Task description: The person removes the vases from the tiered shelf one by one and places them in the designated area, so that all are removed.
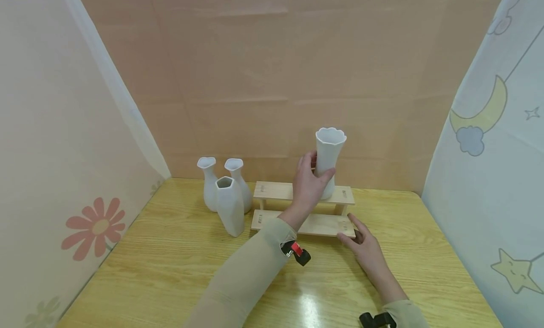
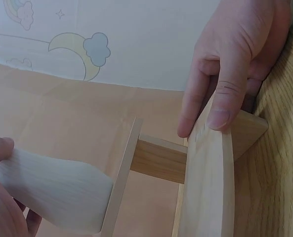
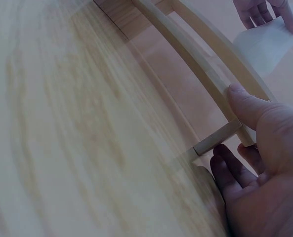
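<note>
My left hand [image 1: 308, 184] grips a tall white vase with a scalloped rim [image 1: 327, 155], thumb on its near side. The vase stands upright at the right part of the upper tier of a two-tier wooden shelf [image 1: 274, 191]; in the left wrist view its base [image 2: 89, 202] is right at the board. At the right end of the lower tier [image 1: 320, 225], my right hand [image 1: 369, 252] holds the shelf's corner. Its thumb lies on the board [image 3: 195, 74], and the other fingers are curled at the end below it.
Left of the shelf, three more white vases stand close together: two with flared necks [image 1: 210, 189] [image 1: 244, 191] behind, and a faceted one [image 1: 231, 207] in front. All rest on a wood-grain table [image 1: 178, 252] with a cloth backdrop [image 1: 238, 82] behind.
</note>
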`<state>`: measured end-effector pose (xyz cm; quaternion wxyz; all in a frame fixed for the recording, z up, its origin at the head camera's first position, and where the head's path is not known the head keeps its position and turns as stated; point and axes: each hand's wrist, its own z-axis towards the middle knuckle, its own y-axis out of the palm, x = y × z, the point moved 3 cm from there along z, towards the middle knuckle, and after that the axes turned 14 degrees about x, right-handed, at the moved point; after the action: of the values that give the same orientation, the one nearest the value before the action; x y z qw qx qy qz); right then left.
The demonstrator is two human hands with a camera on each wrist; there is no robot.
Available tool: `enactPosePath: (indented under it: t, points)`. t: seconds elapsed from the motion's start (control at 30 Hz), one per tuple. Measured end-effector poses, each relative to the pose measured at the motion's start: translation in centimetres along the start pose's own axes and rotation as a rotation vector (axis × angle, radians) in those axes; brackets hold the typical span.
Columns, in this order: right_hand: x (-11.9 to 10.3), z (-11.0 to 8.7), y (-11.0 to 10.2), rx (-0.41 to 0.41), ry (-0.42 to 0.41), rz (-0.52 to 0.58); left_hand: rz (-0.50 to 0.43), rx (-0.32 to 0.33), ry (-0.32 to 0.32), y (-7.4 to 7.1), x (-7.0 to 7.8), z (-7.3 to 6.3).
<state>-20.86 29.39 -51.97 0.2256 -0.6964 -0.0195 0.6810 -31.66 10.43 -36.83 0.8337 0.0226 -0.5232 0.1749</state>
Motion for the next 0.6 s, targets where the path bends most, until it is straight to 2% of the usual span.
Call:
enactPosePath:
  t: [0.27,0.6]
  points:
    - [0.0,0.1,0.0,0.005,-0.008,-0.017,-0.054,0.009,0.02,-1.2,0.5,-0.5]
    - [-0.2,0.1,0.0,0.016,-0.008,-0.048,-0.173,0.012,0.114,-4.4,1.5,-1.8]
